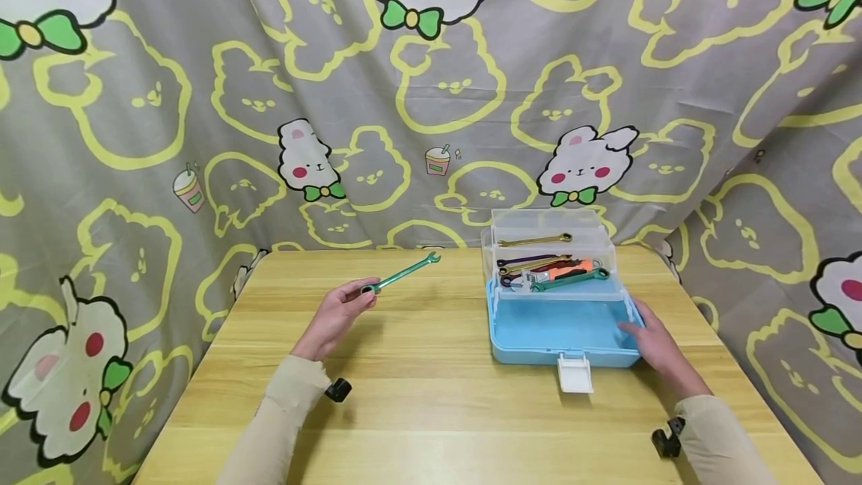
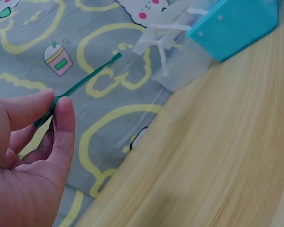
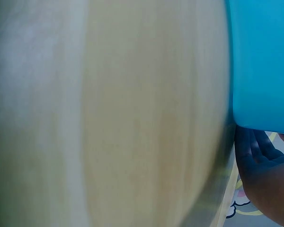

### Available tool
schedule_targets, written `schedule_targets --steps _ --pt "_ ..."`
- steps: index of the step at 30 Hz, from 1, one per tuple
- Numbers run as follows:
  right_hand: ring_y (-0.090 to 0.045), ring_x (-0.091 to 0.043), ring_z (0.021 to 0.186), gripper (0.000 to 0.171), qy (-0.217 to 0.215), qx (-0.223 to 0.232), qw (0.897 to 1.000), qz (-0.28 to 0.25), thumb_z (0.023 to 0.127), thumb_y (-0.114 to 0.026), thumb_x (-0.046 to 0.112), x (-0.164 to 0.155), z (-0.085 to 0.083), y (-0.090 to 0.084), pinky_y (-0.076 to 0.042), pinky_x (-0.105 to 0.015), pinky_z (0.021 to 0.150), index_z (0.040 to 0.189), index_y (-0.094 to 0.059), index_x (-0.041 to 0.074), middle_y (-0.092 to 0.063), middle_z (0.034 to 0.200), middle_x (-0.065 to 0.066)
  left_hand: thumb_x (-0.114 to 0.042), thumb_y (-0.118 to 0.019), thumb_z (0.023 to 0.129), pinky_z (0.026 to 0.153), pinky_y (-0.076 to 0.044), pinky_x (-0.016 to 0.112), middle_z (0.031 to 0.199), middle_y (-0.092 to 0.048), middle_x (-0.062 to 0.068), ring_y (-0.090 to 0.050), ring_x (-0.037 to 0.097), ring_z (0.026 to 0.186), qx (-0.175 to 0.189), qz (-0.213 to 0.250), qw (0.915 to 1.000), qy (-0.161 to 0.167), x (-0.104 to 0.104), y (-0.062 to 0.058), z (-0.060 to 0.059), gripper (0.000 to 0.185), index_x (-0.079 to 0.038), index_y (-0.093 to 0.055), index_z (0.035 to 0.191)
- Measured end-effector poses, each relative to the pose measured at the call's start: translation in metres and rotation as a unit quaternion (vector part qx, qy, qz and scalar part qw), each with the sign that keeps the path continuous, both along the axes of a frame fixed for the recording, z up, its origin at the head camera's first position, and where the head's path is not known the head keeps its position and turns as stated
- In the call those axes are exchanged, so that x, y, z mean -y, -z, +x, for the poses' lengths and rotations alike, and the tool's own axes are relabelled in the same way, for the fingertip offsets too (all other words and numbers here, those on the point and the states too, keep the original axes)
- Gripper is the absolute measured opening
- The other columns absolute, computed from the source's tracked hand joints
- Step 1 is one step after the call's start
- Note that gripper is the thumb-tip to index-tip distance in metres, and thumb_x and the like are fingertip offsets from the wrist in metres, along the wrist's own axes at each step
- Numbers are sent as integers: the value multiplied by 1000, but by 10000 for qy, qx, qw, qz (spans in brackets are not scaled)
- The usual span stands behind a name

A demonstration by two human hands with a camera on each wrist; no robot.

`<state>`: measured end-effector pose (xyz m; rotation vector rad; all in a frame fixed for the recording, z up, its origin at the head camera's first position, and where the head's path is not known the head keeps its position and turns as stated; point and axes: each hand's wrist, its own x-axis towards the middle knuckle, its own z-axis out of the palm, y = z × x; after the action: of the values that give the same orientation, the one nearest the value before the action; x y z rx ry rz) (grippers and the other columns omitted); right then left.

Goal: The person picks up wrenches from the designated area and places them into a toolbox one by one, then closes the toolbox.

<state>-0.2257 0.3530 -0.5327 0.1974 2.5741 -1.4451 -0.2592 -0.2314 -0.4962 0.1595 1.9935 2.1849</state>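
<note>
Left hand [image 1: 337, 313] pinches a green wrench [image 1: 402, 273] above the desk [image 1: 431, 410]; right hand [image 1: 656, 343], fingers relaxed, steadies the open toolbox [image 1: 562, 335]. Likely next: careful placement.

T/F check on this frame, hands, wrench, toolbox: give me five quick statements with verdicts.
1. The left hand pinches a green wrench. True.
2. The wrench lies flat on the table. False: it is held above it.
3. The right hand rests against the blue toolbox. True.
4. The toolbox's clear tray is empty. False: it holds several wrenches.
5. The toolbox's white latch is fastened. False: it hangs open.
</note>
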Motion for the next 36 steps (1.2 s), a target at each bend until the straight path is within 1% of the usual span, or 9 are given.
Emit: schedule_targets --steps 3,5,11,15,21,27,32,36 --pt "1 -62 151 74 -4 33 10000 3 110 -40 21 0 -1 0 -4 -79 117 164 6 2 3 167 -36 -14 -65 103 119 -43 47 114 -67 2 -66 12 108 49 67 10000 -12 -4 -1 -1 48 4 -54 146" --pt "2 -62 151 74 -3 52 10000 -8 110 -40 21 0 -1 0 -4 -79 118 164 6 3 4 167 -36 -14 -66 102 120 -39 50 117 -66 5 -66 12 108 66 133 9999 -15 -7 -2 -2 47 4 -55 145" --pt "2 -62 151 73 -18 30 10000 -1 110 -40 20 1 0 1 -4 -80 117 165 5 3 3 167 -36 -14 -66 103 120 -40 49 126 -63 16 -67 12 109 10 120 9999 23 -17 -3 -6 46 3 -56 144" --pt "2 -62 151 73 -19 41 10000 7 110 -40 20 1 1 0 -4 -80 117 165 5 3 4 167 -36 -13 -64 103 121 -39 51 126 -63 15 -67 13 110 -64 135 9999 27 -25 -3 -11 44 3 -57 144" --pt "2 -62 151 73 -22 5 10000 24 110 -40 21 0 0 -1 -4 -80 117 165 5 3 4 166 -37 -13 -66 103 116 -46 42 123 -64 12 -67 14 109 -148 249 9996 3 -42 -7 -20 43 1 -59 142" --pt "4 -62 151 73 -14 60 10000 -32 110 -40 22 -1 0 -1 -3 -79 117 165 6 4 5 167 -35 -10 -64 103 113 -49 38 116 -65 4 -66 13 108 -185 484 9986 91 -64 -12 -29 44 4 -56 144" --pt "4 -62 151 73 -22 68 10000 -33 110 -40 21 0 0 -1 -3 -79 117 165 6 4 6 167 -35 -7 -64 103 107 -53 31 114 -65 4 -67 12 106 -185 689 9974 100 -82 -15 -37 43 5 -57 143" --pt "3 -61 151 73 2 47 10000 -34 110 -40 21 0 1 -1 -4 -79 117 165 6 4 5 167 -35 -8 -64 103 106 -54 30 115 -64 4 -67 12 105 -276 720 9969 153 -96 -15 -43 45 6 -55 144"
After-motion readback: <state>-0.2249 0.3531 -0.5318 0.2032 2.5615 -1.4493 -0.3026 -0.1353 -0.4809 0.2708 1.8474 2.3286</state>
